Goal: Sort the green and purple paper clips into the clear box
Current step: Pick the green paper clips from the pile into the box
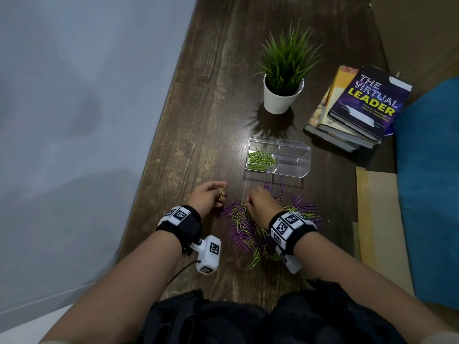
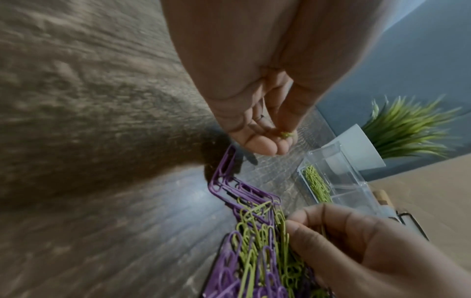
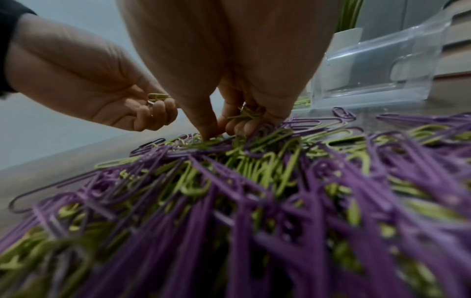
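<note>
Paper clips, green and purple, lie heaped [image 1: 260, 229] on the wooden table [image 1: 211, 120] before the person. At the left, the left hand [image 1: 207, 196] pinches one green clip [image 1: 221, 192] upright. Beside it, the right hand [image 1: 263, 206] curls down into the heap, fingers closed on a few green clips [image 3: 246, 115]. Farther right and beyond, the clear box [image 1: 293, 167] holds green clips in its left compartment.
</note>
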A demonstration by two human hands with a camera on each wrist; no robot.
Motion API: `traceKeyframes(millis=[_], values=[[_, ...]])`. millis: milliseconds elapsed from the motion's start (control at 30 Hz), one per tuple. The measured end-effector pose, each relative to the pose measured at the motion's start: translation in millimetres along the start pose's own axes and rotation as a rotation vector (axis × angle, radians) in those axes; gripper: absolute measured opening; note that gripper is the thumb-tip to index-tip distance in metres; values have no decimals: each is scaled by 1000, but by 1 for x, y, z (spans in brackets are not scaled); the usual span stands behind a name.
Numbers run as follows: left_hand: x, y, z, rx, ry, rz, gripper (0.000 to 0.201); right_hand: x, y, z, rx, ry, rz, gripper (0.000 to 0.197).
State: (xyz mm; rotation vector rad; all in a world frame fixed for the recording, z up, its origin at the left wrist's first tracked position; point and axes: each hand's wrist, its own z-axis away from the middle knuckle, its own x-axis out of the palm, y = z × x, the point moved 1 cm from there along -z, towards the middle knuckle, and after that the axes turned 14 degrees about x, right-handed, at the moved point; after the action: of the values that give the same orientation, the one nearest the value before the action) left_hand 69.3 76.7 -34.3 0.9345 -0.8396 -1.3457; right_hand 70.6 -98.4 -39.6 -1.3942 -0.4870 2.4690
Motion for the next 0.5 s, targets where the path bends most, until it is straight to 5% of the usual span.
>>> traceKeyframes(millis=[167, 333, 500], values=[[13, 1, 4, -130, 29, 24, 25, -7, 3, 6, 59, -12, -92, 9], [21, -11, 10, 136, -149, -812, 19, -15, 19, 8, 216, -6, -374, 1], [30, -14, 16, 262, -273, -1052, 13, -27, 31, 10, 318, -103, -654, 22]])
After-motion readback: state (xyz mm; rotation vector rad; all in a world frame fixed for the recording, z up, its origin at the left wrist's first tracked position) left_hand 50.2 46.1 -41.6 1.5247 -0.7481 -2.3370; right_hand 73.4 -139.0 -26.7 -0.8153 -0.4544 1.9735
